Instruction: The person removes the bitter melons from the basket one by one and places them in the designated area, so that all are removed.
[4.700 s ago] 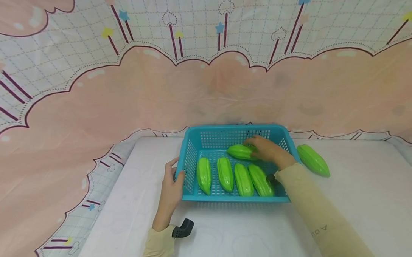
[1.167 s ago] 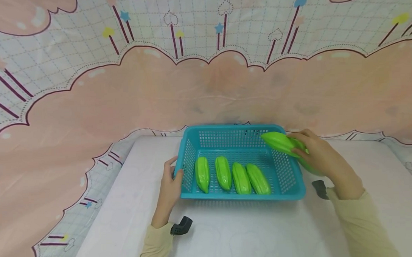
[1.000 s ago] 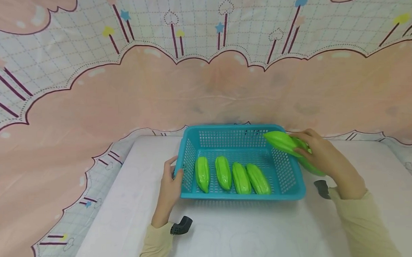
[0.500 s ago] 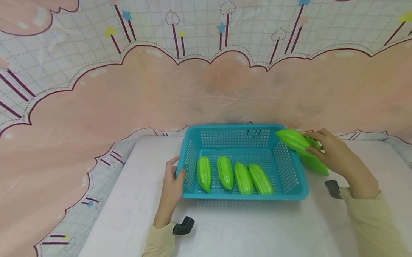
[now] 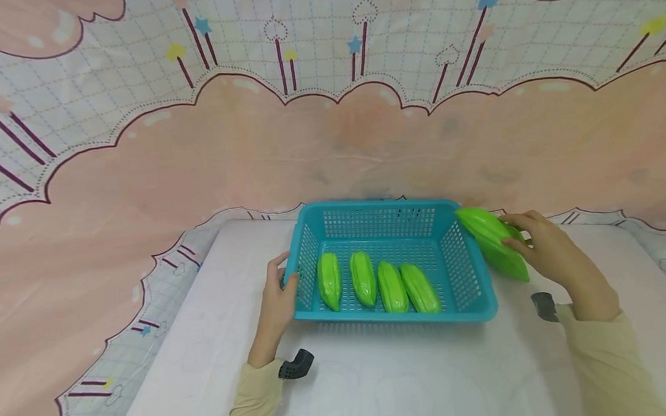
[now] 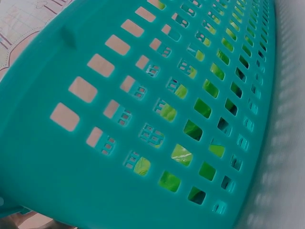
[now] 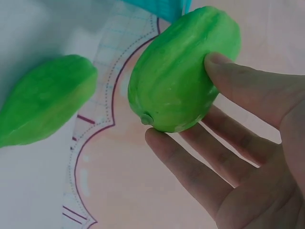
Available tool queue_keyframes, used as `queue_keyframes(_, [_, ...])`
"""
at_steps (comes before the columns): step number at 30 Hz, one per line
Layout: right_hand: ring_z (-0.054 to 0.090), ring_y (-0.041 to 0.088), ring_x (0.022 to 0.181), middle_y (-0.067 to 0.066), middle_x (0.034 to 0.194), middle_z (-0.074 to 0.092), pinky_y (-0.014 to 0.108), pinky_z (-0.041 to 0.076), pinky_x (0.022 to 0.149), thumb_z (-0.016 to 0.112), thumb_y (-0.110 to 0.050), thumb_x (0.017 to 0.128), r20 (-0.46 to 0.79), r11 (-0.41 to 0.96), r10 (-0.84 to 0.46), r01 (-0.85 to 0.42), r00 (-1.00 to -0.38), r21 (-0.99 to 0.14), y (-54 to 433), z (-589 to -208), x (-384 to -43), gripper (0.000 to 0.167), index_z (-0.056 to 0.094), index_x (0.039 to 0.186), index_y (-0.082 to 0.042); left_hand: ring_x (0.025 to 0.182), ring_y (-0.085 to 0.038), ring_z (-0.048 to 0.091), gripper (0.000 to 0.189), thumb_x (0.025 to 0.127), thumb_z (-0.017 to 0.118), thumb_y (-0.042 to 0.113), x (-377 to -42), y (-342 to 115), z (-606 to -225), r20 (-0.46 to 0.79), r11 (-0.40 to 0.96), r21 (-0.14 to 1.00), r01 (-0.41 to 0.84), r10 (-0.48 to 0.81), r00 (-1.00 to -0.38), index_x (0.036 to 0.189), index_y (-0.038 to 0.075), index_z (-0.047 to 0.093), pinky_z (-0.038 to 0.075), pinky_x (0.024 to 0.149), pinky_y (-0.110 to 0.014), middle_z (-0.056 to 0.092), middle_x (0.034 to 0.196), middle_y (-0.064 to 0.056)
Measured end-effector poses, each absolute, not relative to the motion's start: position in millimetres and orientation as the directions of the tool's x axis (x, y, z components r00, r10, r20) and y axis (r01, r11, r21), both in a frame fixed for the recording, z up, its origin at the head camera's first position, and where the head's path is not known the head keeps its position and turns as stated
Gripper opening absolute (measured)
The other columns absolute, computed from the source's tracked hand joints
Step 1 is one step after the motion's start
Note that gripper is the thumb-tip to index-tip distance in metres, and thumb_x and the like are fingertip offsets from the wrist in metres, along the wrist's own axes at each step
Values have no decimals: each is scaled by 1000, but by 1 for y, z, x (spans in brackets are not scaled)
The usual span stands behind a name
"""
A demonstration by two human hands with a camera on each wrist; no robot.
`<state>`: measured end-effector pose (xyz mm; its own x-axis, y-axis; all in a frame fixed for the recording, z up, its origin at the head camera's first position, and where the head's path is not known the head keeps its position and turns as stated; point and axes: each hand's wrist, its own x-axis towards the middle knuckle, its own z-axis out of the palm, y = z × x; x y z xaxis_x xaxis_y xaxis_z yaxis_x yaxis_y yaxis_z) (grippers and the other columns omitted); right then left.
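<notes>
My right hand (image 5: 557, 255) pinches a green papaya (image 7: 178, 71) between thumb and fingers, its pointed end by the right rim of a teal plastic basket (image 5: 392, 317). The right wrist view shows the ridged fruit's stem nub. Below it, a second green papaya (image 7: 52, 100) lies on the table just right of the basket, partly hidden in the head view. My left hand (image 5: 277, 305) grips the basket's left side, thumb on the rim; the left wrist view shows mostly the perforated basket wall (image 6: 95, 176). Several more papayas, such as the leftmost papaya (image 5: 329, 281), lie in the basket's front half.
The white table (image 5: 394, 377) extends in front of the basket and to both sides. Close behind the basket hangs a peach and white patterned cloth (image 5: 331, 153). A black wrist device (image 5: 296, 365) sits at the left cuff, another wrist device (image 5: 544, 306) at the right.
My right hand has lifted a papaya from the basket's back right and carried it over the right rim. Lately it has drifted further right, above the papaya on the table. The left hand stays put.
</notes>
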<state>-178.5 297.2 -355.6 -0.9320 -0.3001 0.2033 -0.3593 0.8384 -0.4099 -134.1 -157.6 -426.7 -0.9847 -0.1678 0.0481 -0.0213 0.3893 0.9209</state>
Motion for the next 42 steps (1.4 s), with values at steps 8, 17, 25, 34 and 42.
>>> queue_keyframes(8, [56,47,104,29,113,53,60,50,83,67,-4,92,185,846,-267,-321,-946,-425,308,-364,-179,47,50,133,12,107,-34,63,48,104,41,14,-135,-157,-429,59,387,922,-8,-161,-985,151,12,31,53,85,-46,58,131,-22])
queue_keyframes(17, [53,53,108,35,121,51,64,47,86,65,-9,95,105,871,-219,-243,-970,-427,319,-370,-180,48,48,134,11,112,-36,61,49,103,41,15,-135,-155,-432,64,407,913,-14,-179,-982,151,13,32,49,90,-53,58,132,-22])
queue_keyframes(25, [51,54,108,36,119,51,66,45,86,65,-8,94,92,872,-204,-224,-975,-435,332,-376,-179,47,47,132,13,111,-36,61,49,103,42,15,-135,-155,-432,67,403,915,-14,-185,-980,151,12,32,50,89,-52,58,131,-22])
queue_keyframes(34, [53,55,105,37,115,54,66,45,83,66,-7,94,130,874,-194,-231,-972,-427,339,-384,-179,45,49,131,12,113,-35,60,49,103,41,15,-135,-158,-432,65,402,916,-14,-183,-981,151,12,32,49,91,-53,57,132,-22])
queue_keyframes(42, [52,59,106,37,114,53,69,42,81,66,-7,93,114,887,-170,-202,-979,-416,346,-389,-178,45,48,130,12,113,-36,60,49,103,41,15,-134,-158,-430,56,393,919,-22,-186,-981,151,13,32,49,91,-53,57,133,-22])
